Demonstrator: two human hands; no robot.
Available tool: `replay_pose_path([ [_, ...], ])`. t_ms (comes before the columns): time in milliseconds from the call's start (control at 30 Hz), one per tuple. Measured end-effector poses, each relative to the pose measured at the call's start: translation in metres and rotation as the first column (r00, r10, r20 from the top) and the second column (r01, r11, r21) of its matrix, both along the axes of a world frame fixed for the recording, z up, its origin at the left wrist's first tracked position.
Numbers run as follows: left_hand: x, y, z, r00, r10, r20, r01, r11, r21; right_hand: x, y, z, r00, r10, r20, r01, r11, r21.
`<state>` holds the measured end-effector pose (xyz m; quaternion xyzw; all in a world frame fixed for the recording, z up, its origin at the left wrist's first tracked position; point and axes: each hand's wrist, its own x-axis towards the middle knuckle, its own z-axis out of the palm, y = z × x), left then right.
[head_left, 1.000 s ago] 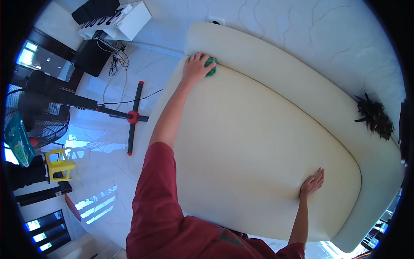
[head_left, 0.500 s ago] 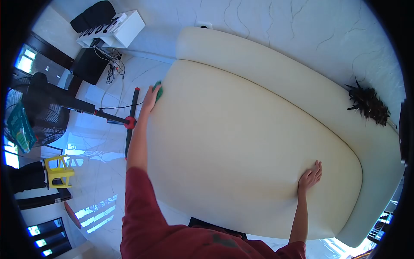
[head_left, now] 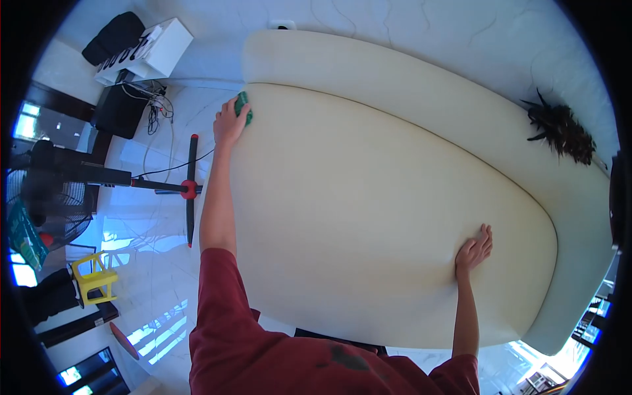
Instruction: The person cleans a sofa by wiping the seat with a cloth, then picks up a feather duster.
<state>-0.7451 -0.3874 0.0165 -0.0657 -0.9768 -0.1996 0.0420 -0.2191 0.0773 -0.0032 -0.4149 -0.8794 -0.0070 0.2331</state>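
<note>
Left hand (head_left: 228, 124): at the left end of the sofa seat (head_left: 355, 217), close to the corner where seat meets backrest (head_left: 368, 72). Grip narrow, thumb and fingers closed about a green wad (head_left: 241, 100); cloth or sponge, cannot tell. The wad sits on the thumb side, toward the middle of the seat, at the seat's left margin. Its long axis runs steeply in the view, roughly in line with the hand and pointing toward the backrest. Whether its whole underside touches the seat: hidden.

Nearer hand to the wad: the left, clearly. The right hand (head_left: 473, 251) is well apart, toward the other end of the seat.

Pose, left: arm nearly straight, reaching forward along the seat's left edge, fingers toward the backrest.

Pose, right: palm appears down on the seat, fingers extended and slightly spread, nothing seen in the grasp. Forearm extends forward from the body; judged to be a prop for the lean, load not measurable by eye.

Farther out: a dark feather duster (head_left: 561, 130) lies on the backrest, right side, well apart from both hands. A fan (head_left: 108, 176) stands on the glossy floor (head_left: 158, 276) left of the seat; a yellow stool (head_left: 96, 279) is near it. White cabinet (head_left: 166, 49) beyond, upper left.
</note>
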Motion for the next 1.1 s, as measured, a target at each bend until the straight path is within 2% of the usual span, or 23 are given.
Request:
replay_pose_path([
  [67, 0.015, 0.037, -0.006, 0.939, -0.196, -0.282, 0.171, 0.979, -0.110, 0.001, 0.001, -0.003, 1.000, 0.005, 0.006, -0.005, 1.000, 0.010],
  [133, 0.048, 0.102, 0.005, 0.858, -0.402, -0.318, 0.354, 0.914, -0.200, 0.002, -0.002, -0.002, 1.000, -0.013, 0.022, 0.012, 1.000, 0.012],
  [167, 0.067, 0.141, 0.004, 0.830, -0.432, -0.352, 0.405, 0.902, -0.151, 0.001, 0.000, 0.000, 0.999, -0.017, 0.036, 0.016, 1.000, 0.015],
  [200, 0.085, 0.184, -0.014, 0.778, -0.412, -0.475, 0.446, 0.894, -0.045, 0.002, 0.000, 0.001, 0.999, -0.017, 0.036, 0.017, 1.000, 0.022],
  [233, 0.113, 0.228, -0.004, 0.851, -0.488, -0.196, 0.504, 0.863, 0.037, 0.003, -0.001, 0.000, 0.999, -0.007, 0.032, 0.007, 1.000, 0.008],
  [267, 0.142, 0.273, -0.011, 0.821, -0.552, -0.146, 0.564, 0.824, 0.059, 0.002, 0.000, 0.001, 1.000, 0.004, 0.028, -0.004, 1.000, -0.005],
  [300, 0.182, 0.307, 0.004, 0.763, -0.642, -0.074, 0.645, 0.763, 0.028, 0.002, 0.001, 0.003, 1.000, -0.001, 0.026, 0.001, 1.000, 0.001],
  [333, 0.219, 0.336, 0.002, 0.675, -0.720, -0.158, 0.734, 0.678, 0.046, 0.003, -0.001, 0.004, 1.000, 0.007, 0.020, -0.007, 1.000, -0.015],
  [367, 0.235, 0.346, -0.005, 0.665, -0.730, -0.161, 0.744, 0.667, 0.048, 0.003, -0.002, 0.004, 1.000, 0.015, 0.014, -0.015, 0.999, -0.029],
  [433, 0.261, 0.357, -0.011, 0.593, -0.694, -0.409, 0.796, 0.581, 0.167, 0.004, 0.000, 0.002, 1.000, 0.029, 0.002, -0.029, 0.999, -0.025],
  [467, 0.247, 0.344, -0.013, 0.603, -0.720, -0.343, 0.788, 0.604, 0.120, 0.005, 0.001, 0.001, 0.999, 0.047, -0.020, -0.047, 0.999, -0.026],
  [500, 0.225, 0.319, -0.004, 0.608, -0.734, -0.301, 0.794, 0.566, 0.222, 0.004, -0.002, 0.006, 0.999, 0.052, -0.011, -0.052, 0.998, -0.030],
  [533, 0.198, 0.298, -0.017, 0.661, -0.638, -0.396, 0.733, 0.660, 0.161, 0.005, -0.002, 0.007, 1.000, 0.026, 0.000, -0.026, 0.999, -0.030],
  [667, 0.076, 0.161, -0.013, 0.788, -0.452, -0.418, 0.481, 0.876, -0.040, 0.003, -0.005, 0.006, 1.000, 0.021, -0.008, -0.021, 0.999, -0.041],
  [700, 0.058, 0.131, -0.006, 0.858, -0.387, -0.337, 0.365, 0.922, -0.131, 0.002, -0.005, 0.005, 1.000, 0.014, -0.012, -0.014, 0.999, -0.044],
  [733, 0.056, 0.115, -0.003, 0.915, -0.276, -0.293, 0.255, 0.961, -0.110, 0.001, -0.004, 0.005, 1.000, 0.007, -0.015, -0.008, 0.999, -0.047],
  [767, 0.065, 0.122, 0.000, 0.931, -0.236, -0.278, 0.182, 0.961, -0.209, -0.002, -0.004, 0.004, 1.000, -0.010, -0.016, 0.009, 0.999, -0.049],
  [867, 0.094, 0.179, -0.006, 0.935, -0.258, -0.245, 0.179, 0.936, -0.304, -0.003, -0.005, 0.005, 1.000, -0.014, -0.017, 0.013, 1.000, -0.017],
  [967, 0.159, 0.276, 0.002, 0.891, -0.427, -0.153, 0.377, 0.884, -0.275, -0.003, -0.010, 0.007, 0.999, -0.007, -0.044, 0.005, 0.999, -0.045],
  [1100, 0.255, 0.387, 0.002, 0.802, -0.580, -0.144, 0.558, 0.813, -0.167, -0.002, -0.011, 0.004, 1.000, -0.014, -0.026, 0.012, 0.997, -0.078],
])
